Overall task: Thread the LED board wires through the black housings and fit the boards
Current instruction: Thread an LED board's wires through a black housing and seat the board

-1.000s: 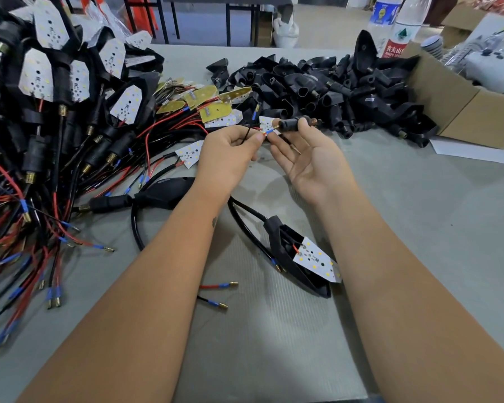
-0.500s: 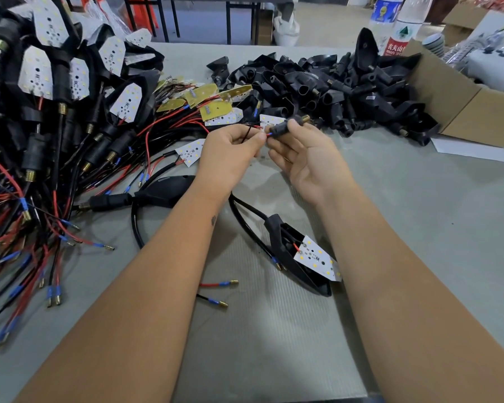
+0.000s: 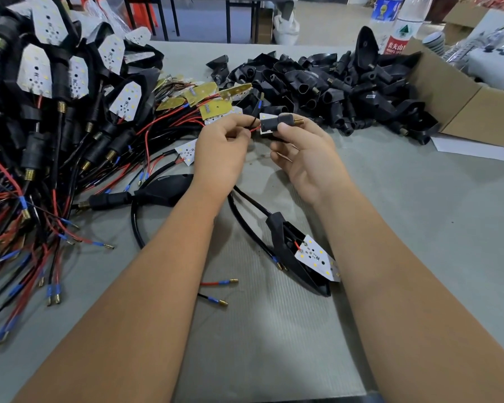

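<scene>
My right hand (image 3: 301,158) grips a small black housing (image 3: 274,123) with a brass threaded end pointing right; a white LED board shows behind it. My left hand (image 3: 220,149) pinches the red and black wires (image 3: 252,127) at the housing's left opening. The two hands almost touch above the grey table. On the table nearer me lies a finished black housing with a white LED board (image 3: 317,258) resting on it and long black cables.
A heap of empty black housings (image 3: 332,85) fills the back middle. Assembled units with red and black wires (image 3: 41,141) pile up on the left. Yellow boards (image 3: 213,107) lie behind my left hand. A cardboard box (image 3: 463,103) and bottles stand at the right.
The housing has turned in my right hand so its brass end points right, and my right fingers have curled round it. My left hand keeps pinching the wires at its opening.
</scene>
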